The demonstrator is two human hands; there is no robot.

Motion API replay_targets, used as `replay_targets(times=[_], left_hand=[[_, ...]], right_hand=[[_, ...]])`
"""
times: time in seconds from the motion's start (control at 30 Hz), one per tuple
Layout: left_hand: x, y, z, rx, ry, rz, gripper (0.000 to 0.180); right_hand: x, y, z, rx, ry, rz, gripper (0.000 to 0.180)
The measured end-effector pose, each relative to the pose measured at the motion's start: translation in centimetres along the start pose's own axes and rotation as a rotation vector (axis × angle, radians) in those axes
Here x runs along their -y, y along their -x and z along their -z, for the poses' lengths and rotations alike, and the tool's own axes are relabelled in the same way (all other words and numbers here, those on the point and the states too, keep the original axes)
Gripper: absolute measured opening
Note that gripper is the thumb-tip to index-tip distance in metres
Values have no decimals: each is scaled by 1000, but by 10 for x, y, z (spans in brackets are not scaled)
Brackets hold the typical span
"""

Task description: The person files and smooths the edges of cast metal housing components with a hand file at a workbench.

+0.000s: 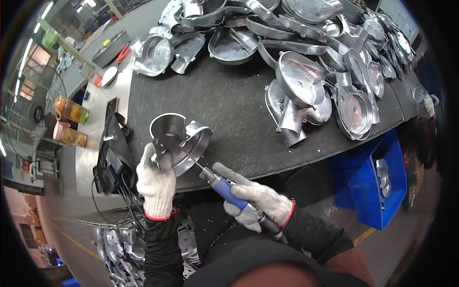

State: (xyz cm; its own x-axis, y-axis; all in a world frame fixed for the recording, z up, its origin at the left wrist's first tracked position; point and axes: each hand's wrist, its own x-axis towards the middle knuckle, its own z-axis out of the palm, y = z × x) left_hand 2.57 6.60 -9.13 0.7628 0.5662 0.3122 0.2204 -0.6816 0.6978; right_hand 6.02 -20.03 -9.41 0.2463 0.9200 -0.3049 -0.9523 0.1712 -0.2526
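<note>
Both my hands wear off-white knit gloves with red cuffs. My left hand grips a silvery cast metal housing at the near edge of the dark bench. A wide round spout on the housing opens upward, beside a shallow round bowl. Wrapped in my right hand is a slim blue and black air grinder, held at a slant. Its thin metal bit points up and left, over the inside of the housing; whether the tip touches the metal I cannot tell. Part of my left hand's fingers is hidden behind the casting.
Similar castings lie heaped on the dark bench mat, at the back and right. A blue bin with metal parts stands below right. Left are a black bag with cables and two bottles. More castings sit below left.
</note>
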Motion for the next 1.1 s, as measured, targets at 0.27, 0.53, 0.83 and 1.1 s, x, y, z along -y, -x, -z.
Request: replay_targets(times=[0.27,0.53,0.83,1.1], left_hand=[[-21,-2,11,37,-58,83,26],[-6,9,-2,-13,-42,-114,37],[-11,16,3,-45,-71,76,28],[-4,8,6,-45,-13,122,32]], right_hand=[[16,11,-23,-377,1902,550,91],[48,22,-61,-517,2745,491,67],[48,5,-40,-340,944,-272,79],[43,-1,-38,-324,1000,-254,77]])
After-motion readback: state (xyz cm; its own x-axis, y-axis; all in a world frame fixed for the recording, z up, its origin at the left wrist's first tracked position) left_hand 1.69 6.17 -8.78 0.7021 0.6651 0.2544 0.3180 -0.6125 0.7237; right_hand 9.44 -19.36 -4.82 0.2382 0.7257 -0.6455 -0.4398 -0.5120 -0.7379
